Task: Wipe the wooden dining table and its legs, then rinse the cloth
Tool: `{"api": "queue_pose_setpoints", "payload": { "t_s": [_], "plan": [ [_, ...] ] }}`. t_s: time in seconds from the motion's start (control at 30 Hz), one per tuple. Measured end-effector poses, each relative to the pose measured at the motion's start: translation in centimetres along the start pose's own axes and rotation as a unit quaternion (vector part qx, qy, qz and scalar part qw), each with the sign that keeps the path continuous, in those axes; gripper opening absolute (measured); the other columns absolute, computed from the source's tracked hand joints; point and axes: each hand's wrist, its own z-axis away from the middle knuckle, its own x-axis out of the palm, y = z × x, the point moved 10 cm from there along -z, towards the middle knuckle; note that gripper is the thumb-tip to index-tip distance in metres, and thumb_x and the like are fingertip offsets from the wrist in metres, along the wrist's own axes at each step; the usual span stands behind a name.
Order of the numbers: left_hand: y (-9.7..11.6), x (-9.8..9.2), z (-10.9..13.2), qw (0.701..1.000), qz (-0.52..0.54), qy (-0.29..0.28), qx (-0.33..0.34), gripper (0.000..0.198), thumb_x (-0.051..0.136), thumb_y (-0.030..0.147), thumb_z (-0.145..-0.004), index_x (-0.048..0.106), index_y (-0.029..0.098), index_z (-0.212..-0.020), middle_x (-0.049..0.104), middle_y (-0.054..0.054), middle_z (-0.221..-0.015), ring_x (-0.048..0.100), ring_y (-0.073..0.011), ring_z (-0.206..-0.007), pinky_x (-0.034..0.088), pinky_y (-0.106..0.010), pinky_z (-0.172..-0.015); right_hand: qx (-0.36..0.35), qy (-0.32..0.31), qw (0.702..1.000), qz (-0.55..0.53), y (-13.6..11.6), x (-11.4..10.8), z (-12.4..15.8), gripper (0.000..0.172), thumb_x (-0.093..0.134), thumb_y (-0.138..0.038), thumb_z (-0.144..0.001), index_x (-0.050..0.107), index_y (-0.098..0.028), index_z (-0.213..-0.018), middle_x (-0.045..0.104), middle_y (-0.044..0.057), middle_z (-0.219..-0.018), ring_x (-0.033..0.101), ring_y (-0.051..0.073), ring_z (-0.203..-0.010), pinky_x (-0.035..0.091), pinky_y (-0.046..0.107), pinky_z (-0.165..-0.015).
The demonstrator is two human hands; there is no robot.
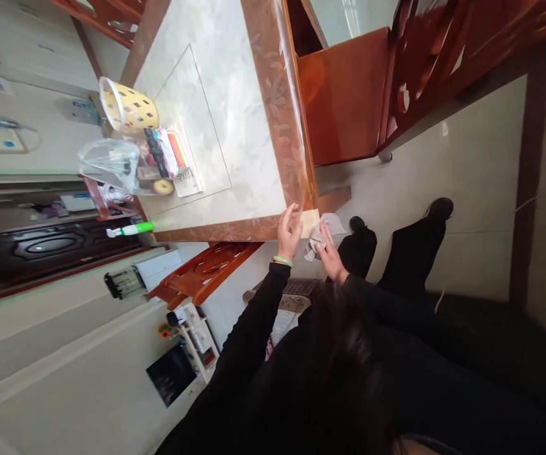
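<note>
So I'm working at the near corner of the bench (pixel 235 120), and the grayish cloth (pixel 332 222) is sitting right under my right hand (pixel 332 258). My right fingers are stretching out pretty straight over it, and the crumpled bits are poking out past the tips and along the thumb side. They're touching it for sure, but I can't tell if the thumb is actually pinching it or if I'm just pressing with a flat hand. The cloth is bunching up against the pale strip (pixel 309 224) at the corner, off the end of the bench rather than up on top.

My left hand (pixel 290 235), the one wearing the green bangle (pixel 283 260), is hovering around the same corner. Its fingers are bending loosely near the edge, just beside the cloth but not touching it, with the pale strip showing in between. A shiny clear cover (pixel 296 180) is running along that edge, and I can't tell if those fingers are gripping it.

Over at the far end, a yellow basket (pixel 141 112) is standing next to a clear plastic bag (pixel 108 161), with a booklet (pixel 190 184) lying near them. A green-and-white spray bottle (pixel 133 230) is sitting by the far corner. A reddish wooden chair (pixel 344 95) is standing along the side, well apart from the bottle.
</note>
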Motion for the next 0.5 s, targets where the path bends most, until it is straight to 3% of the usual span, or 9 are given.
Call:
{"api": "queue_pose_setpoints", "payload": {
  "t_s": [0.07,0.17,0.3,0.4,0.47,0.5],
  "plan": [
    [-1.4,-1.3,0.2,0.999,0.035,0.001,-0.003,0.088,0.049,0.087,-0.116,0.073,0.020,-0.167,0.075,-0.023,-0.160,0.076,-0.0358,-0.145,0.063,-0.054,-0.127,-0.047,-0.005,0.998,0.048,-0.1,1.9,0.7,0.110,0.052,-0.097,-0.108,0.046,-0.026,-0.192,0.025,0.010,-0.207,0.021,0.035,-0.195,0.017,0.058,-0.162],
    [-1.9,-1.3,0.4,1.000,0.002,0.015,0.012,0.095,0.045,0.093,-0.114,0.083,0.017,-0.156,0.074,-0.022,-0.156,0.071,-0.0371,-0.150,0.058,-0.055,-0.133,-0.134,0.005,0.981,0.138,-2.0,3.0,-1.7,0.091,0.027,-0.080,-0.122,0.031,-0.030,-0.199,0.025,0.006,-0.207,0.025,0.034,-0.194,0.023,0.063,-0.161],
    [-1.6,-0.1,1.1,0.998,-0.013,0.049,0.030,0.093,0.043,0.088,-0.116,0.085,0.016,-0.155,0.071,-0.022,-0.154,0.070,-0.0360,-0.146,0.059,-0.053,-0.130,-0.190,0.000,0.968,0.162,-6.6,3.3,-12.2,0.093,0.021,-0.084,-0.122,0.037,-0.030,-0.197,0.029,0.001,-0.206,0.021,0.030,-0.195,0.020,0.057,-0.162],
    [-1.4,0.2,1.5,0.998,-0.023,0.054,0.029,0.093,0.041,0.087,-0.117,0.085,0.016,-0.157,0.071,-0.022,-0.155,0.071,-0.0360,-0.146,0.060,-0.052,-0.128,-0.254,-0.017,0.946,0.200,-11.2,4.2,-20.3,0.102,0.013,-0.090,-0.120,0.028,-0.025,-0.198,0.020,0.002,-0.209,0.013,0.026,-0.196,0.014,0.057,-0.163],
    [-1.4,-0.1,1.5,0.998,-0.032,0.053,0.021,0.093,0.039,0.086,-0.118,0.084,0.016,-0.159,0.073,-0.022,-0.157,0.070,-0.0362,-0.149,0.059,-0.052,-0.130,-0.277,-0.026,0.937,0.213,-12.9,4.5,-21.9,0.105,0.012,-0.091,-0.119,0.022,-0.023,-0.199,0.016,0.004,-0.209,0.011,0.026,-0.197,0.011,0.058,-0.162],
    [-1.4,-0.4,1.5,0.998,-0.031,0.058,0.018,0.092,0.039,0.084,-0.118,0.084,0.016,-0.158,0.074,-0.022,-0.157,0.071,-0.0362,-0.150,0.059,-0.053,-0.132,-0.283,-0.028,0.934,0.215,-13.0,4.5,-21.1,0.105,0.013,-0.090,-0.120,0.019,-0.022,-0.200,0.015,0.005,-0.209,0.012,0.027,-0.197,0.011,0.060,-0.162]
  ]
}}
